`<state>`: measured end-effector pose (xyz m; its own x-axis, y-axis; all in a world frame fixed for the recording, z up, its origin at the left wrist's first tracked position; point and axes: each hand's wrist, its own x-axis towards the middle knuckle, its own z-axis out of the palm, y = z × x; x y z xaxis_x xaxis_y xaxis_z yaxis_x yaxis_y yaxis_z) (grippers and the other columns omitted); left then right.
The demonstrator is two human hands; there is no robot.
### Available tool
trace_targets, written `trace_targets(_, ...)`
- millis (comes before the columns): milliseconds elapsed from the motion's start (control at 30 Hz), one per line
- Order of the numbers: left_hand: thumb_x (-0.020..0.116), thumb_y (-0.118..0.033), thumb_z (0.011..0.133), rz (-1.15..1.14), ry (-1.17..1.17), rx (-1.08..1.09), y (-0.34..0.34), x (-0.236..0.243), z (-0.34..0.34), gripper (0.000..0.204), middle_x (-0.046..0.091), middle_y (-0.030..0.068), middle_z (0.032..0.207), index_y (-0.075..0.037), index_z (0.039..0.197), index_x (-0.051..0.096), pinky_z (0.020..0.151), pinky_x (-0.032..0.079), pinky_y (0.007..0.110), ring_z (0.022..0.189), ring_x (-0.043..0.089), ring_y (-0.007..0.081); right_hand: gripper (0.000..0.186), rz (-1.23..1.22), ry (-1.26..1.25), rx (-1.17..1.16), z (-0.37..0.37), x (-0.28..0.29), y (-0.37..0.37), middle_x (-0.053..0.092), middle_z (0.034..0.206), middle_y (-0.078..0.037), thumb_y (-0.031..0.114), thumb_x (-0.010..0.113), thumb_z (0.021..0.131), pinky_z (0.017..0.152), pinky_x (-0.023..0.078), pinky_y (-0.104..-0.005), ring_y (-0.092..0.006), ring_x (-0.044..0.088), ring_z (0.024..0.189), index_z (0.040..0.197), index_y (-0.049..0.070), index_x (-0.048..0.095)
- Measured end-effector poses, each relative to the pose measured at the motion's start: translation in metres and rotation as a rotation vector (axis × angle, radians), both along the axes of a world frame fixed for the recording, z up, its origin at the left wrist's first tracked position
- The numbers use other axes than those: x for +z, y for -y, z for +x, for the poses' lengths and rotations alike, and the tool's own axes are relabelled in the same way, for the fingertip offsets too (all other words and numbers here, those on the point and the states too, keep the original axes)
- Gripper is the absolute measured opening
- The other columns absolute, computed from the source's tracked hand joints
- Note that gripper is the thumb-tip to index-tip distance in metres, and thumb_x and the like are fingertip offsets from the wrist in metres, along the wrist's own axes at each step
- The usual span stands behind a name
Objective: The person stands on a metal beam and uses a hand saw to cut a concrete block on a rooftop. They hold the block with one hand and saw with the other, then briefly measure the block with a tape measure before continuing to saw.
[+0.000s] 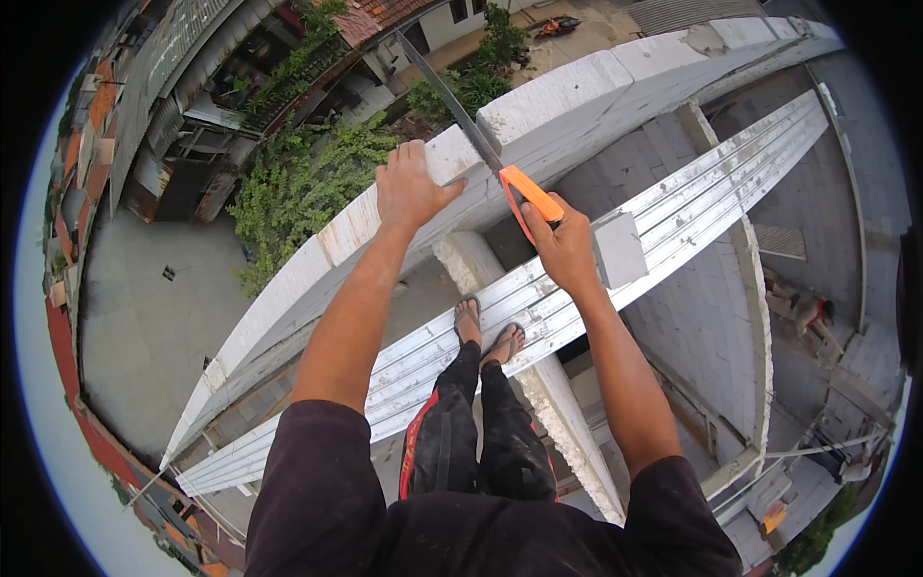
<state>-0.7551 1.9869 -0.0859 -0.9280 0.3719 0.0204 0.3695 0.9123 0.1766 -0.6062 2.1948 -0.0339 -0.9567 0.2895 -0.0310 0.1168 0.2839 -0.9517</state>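
My right hand is closed on the orange-and-black handle of a handsaw, whose long blade slants up and forward across the top of a white block wall, at a gap or cut between blocks. My left hand grips the top of the wall just left of the blade, fingers over the far edge and thumb on the near side. A pale loose block lies on the metal planks beside my right forearm. My sandalled feet stand on the planks.
A rough-edged cross wall runs beneath the planks, with open drops to lower floors around it. Below right are a person and another partly visible person. Beyond the wall lie a drop, green plants, a concrete yard and roofs.
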Motion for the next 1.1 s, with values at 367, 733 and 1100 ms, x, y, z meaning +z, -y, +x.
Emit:
trace_targets(367, 0.085, -0.060, 0.073, -0.013, 0.013, 0.010, -0.001, 0.000, 0.001, 0.091, 0.063, 0.0187, 0.130, 0.002, 0.133, 0.056, 0.100, 0.047, 0.050, 0.122, 0.059, 0.0360, 0.020, -0.217, -0.110, -0.039, 0.020, 0.023, -0.002, 0.056, 0.069, -0.001, 0.016, 0.069, 0.102, 0.058, 0.041, -0.0275, -0.0060, 0.046, 0.064, 0.107, -0.003, 0.071)
trace_targets(733, 0.085, -0.059, 0.073, -0.066, 0.026, 0.010, -0.010, 0.001, -0.003, 0.086, 0.066, 0.0201, 0.121, 0.003, 0.127, 0.057, 0.096, 0.050, 0.050, 0.116, 0.061, 0.0385, 0.035, 0.069, 0.204, 0.145, -0.002, -0.013, -0.020, 0.062, 0.069, -0.005, 0.029, 0.068, 0.102, 0.064, 0.045, -0.0312, -0.0102, 0.051, 0.067, 0.110, -0.005, 0.071)
trace_targets(1100, 0.084, -0.059, 0.074, -0.054, -0.054, -0.024, -0.004, -0.005, -0.004, 0.088, 0.065, 0.0195, 0.122, 0.004, 0.128, 0.056, 0.096, 0.050, 0.051, 0.117, 0.061, 0.0377, 0.035, -0.209, -0.090, -0.004, -0.010, 0.002, -0.024, 0.063, 0.072, -0.004, 0.031, 0.067, 0.102, 0.067, 0.046, -0.0297, -0.0092, 0.055, 0.070, 0.109, -0.003, 0.071)
